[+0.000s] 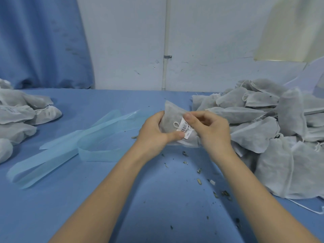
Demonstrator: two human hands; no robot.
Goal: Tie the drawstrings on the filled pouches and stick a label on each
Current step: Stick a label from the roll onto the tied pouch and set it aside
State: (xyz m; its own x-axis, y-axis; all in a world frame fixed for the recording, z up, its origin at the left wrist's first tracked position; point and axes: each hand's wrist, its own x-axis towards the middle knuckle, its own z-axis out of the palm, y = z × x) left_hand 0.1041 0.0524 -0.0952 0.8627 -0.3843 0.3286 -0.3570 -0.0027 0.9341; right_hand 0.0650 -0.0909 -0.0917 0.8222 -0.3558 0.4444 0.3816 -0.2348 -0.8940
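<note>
- Blue table cover [108, 199] fills the lower two thirds of the frame; blue curtain [42, 42] upper left, white wall [126, 41] behind centre.
- Big pile of grey pouches [273, 137] at right, from mid-frame down to the lower right, drawstrings trailing loose off its lower edge.
- Smaller pile of pouches [19, 116] at the left edge; at least one shows a white label.
- Pale blue backing strips [73, 144], looped and overlapping, left of centre on the cover, between the left pile and the hands.
- Held pouch [168, 120] at frame centre, between both hands and just left of the big pile; cannot tell if it touches the cover.
- Left hand [154, 132] grips the pouch from the left: fingers curled round its side, thumb pressing the lower end of the label.
- Right hand [210, 127] is on the pouch from the right: fingers curled, thumb tip pressing the label's upper end.
- Barcode label [185, 128] lies tilted on the pouch face, between the two thumbs.
- Drawstring loop [175, 124] lies on the pouch just left of the label.
- Dried leaf bits [201, 174] lie scattered on the cover below the hands, lower centre-right.
</note>
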